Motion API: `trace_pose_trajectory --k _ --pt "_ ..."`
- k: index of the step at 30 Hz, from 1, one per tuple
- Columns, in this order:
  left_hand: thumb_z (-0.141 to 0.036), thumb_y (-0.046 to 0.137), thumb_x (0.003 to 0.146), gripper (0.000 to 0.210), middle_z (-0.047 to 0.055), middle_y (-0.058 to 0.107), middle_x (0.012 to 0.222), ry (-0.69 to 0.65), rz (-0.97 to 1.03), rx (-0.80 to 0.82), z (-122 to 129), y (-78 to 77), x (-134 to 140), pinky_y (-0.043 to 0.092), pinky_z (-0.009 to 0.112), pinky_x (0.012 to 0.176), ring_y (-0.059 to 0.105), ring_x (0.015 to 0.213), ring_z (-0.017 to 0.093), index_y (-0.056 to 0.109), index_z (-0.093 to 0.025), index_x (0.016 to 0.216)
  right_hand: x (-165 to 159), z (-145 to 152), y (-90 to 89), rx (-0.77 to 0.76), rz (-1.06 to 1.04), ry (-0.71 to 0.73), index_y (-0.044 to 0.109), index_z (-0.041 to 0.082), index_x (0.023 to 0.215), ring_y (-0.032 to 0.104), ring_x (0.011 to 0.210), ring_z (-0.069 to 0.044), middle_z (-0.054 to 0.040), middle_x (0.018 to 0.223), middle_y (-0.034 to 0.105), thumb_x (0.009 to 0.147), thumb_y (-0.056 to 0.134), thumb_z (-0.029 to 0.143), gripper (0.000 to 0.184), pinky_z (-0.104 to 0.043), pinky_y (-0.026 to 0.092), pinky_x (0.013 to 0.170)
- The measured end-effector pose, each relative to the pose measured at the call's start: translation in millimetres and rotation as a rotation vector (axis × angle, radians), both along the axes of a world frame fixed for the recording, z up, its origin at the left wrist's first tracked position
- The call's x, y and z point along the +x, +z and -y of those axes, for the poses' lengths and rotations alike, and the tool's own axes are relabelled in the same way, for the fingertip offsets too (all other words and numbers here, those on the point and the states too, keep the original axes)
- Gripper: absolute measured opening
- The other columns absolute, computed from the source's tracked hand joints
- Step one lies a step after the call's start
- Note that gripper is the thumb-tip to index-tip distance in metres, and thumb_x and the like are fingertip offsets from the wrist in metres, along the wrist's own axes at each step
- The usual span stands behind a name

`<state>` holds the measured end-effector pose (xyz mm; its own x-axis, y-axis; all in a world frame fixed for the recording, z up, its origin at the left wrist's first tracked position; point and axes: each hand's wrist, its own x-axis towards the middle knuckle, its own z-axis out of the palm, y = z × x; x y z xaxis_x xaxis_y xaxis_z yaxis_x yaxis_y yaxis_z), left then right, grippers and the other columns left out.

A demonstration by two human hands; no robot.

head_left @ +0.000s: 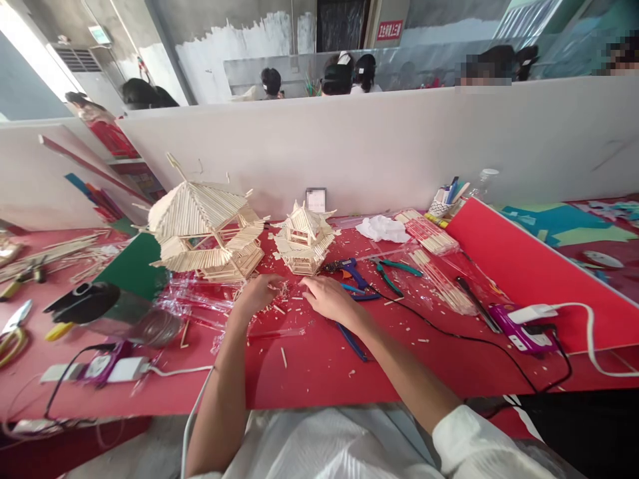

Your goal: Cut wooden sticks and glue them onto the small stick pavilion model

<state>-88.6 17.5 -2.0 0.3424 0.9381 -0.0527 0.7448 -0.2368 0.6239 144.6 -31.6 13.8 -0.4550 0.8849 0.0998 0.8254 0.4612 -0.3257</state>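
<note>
My left hand (259,294) rests low over the red tabletop, its fingers loosely stretched toward a scatter of stick scraps (277,310). On the other side of these scraps is my right hand (327,297), fingers curved but apart, with nothing visible in it. Just behind my hands stands a small pavilion model (303,241) made of wooden sticks. A larger stick pavilion (202,229) with a sloping roof is to its left. Beside my right hand lie a blue glue gun (351,271) and pliers with teal handles (399,269). Blue-handled pliers (353,342) lie partly under my right forearm.
Bundles of wooden sticks (442,283) in plastic and a crumpled white tissue (383,229) lie at the right. Power strips (529,329) with cords sit on both sides. A plastic bottle (134,316) lies at the left, near scissors (14,332). A white partition (379,146) stands behind.
</note>
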Motion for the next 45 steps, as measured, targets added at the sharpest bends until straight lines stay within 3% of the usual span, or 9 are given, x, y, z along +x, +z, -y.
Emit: trace_pose_trajectory --k 7,16,20,27,32,40,45 --pt "-0.017 0.062 0.083 0.040 0.010 0.080 0.105 0.103 -0.033 0.046 -1.5 1.2 -3.7 0.055 0.030 0.074 0.076 0.092 0.026 0.070 -0.020 0.123 -13.9 -4.9 -16.6 0.021 0.043 0.026 0.071 0.016 0.104 0.071 0.100 -0.025 -0.0125 0.101 0.076 0.100 0.056 0.015 0.016 -0.031 0.046 0.087" --pt "-0.018 0.062 0.081 0.026 0.006 0.079 0.100 0.105 -0.029 0.105 0.1 5.5 -2.7 0.052 0.029 0.075 0.073 0.090 0.024 0.072 -0.022 0.104 -16.4 -7.3 -23.7 0.048 0.061 0.070 0.073 0.014 0.108 0.069 0.099 -0.024 -0.0120 0.101 0.077 0.097 0.054 0.007 0.023 -0.031 0.044 0.087" --pt "-0.018 0.064 0.078 0.015 0.003 0.079 0.089 0.073 -0.028 0.098 2.5 9.3 -3.0 0.051 0.029 0.072 0.073 0.083 0.022 0.073 -0.023 0.090 -19.0 -3.9 -20.2 0.055 0.046 0.101 0.072 0.014 0.112 0.069 0.101 -0.024 -0.0127 0.105 0.077 0.099 0.056 0.011 0.021 -0.032 0.045 0.089" --pt "-0.019 0.066 0.082 0.014 0.005 0.079 0.093 0.155 -0.037 0.131 4.8 17.0 -1.1 0.049 0.030 0.073 0.073 0.087 0.024 0.071 -0.022 0.094 -52.0 -0.6 -15.2 0.029 0.084 0.196 0.074 0.014 0.100 0.072 0.093 -0.026 -0.0135 0.097 0.077 0.100 0.063 0.034 0.023 -0.032 0.050 0.084" --pt "-0.017 0.066 0.084 0.015 0.005 0.079 0.095 0.174 -0.042 0.142 8.6 20.5 2.3 0.050 0.029 0.075 0.074 0.090 0.024 0.071 -0.023 0.097 -71.0 1.2 -18.7 0.002 0.132 0.184 0.074 0.010 0.097 0.073 0.092 -0.028 -0.0188 0.098 0.077 0.098 0.058 0.016 0.017 -0.032 0.052 0.081" --pt "-0.016 0.064 0.085 0.017 0.005 0.078 0.095 0.194 -0.077 0.155 9.2 22.8 3.5 0.049 0.030 0.077 0.072 0.090 0.025 0.072 -0.023 0.099 -37.8 -12.8 -3.6 -0.042 0.072 0.110 0.072 0.018 0.114 0.074 0.096 -0.022 -0.0106 0.102 0.079 0.106 0.049 0.024 0.025 -0.027 0.051 0.082" --pt "-0.018 0.066 0.084 0.015 0.005 0.078 0.092 0.180 -0.039 0.153 8.6 20.7 4.4 0.050 0.030 0.076 0.073 0.088 0.026 0.072 -0.023 0.097 -29.5 -16.0 -1.2 -0.064 0.117 0.027 0.074 0.014 0.107 0.074 0.100 -0.028 -0.0172 0.104 0.078 0.101 0.059 0.027 0.020 -0.031 0.052 0.085"
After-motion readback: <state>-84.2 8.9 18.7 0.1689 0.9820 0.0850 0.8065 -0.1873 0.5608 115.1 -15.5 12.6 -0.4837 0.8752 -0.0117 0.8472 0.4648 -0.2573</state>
